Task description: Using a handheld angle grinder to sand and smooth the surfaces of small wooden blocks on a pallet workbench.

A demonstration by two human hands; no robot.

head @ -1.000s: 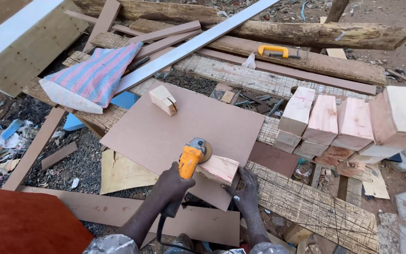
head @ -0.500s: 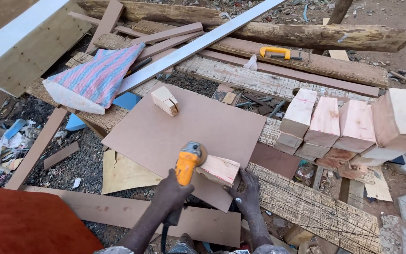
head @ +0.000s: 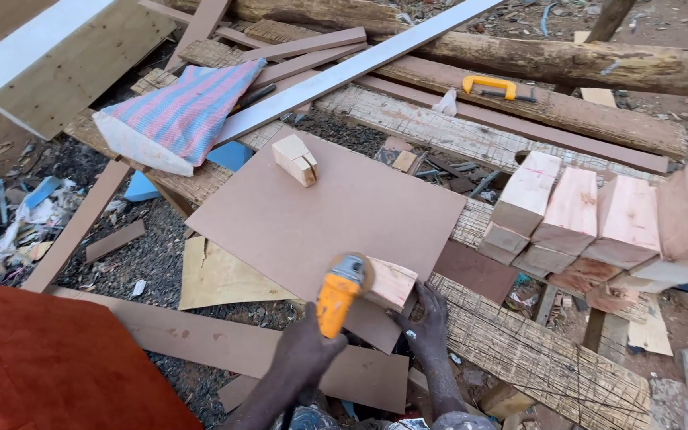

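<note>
My left hand [head: 306, 349] grips the yellow body of an angle grinder [head: 338, 292], whose round head rests against a pale wooden block [head: 392, 283]. That block lies on the near corner of a brown hardboard sheet [head: 344, 211]. My right hand [head: 429, 322] presses on the board right beside the block and steadies it from the near side. A second small wooden block [head: 295, 159] sits at the far left of the same sheet.
A row of chunky pale wood blocks [head: 599, 219] stands at the right. A striped sack [head: 181, 115] lies far left, a long white strip [head: 344, 72] and logs [head: 567, 60] behind. A yellow-handled saw [head: 491, 86] rests on planks. An orange cushion [head: 49, 366] is near left.
The grinder and both hands stay at the block with only slight shifts; the view has drifted a little.
</note>
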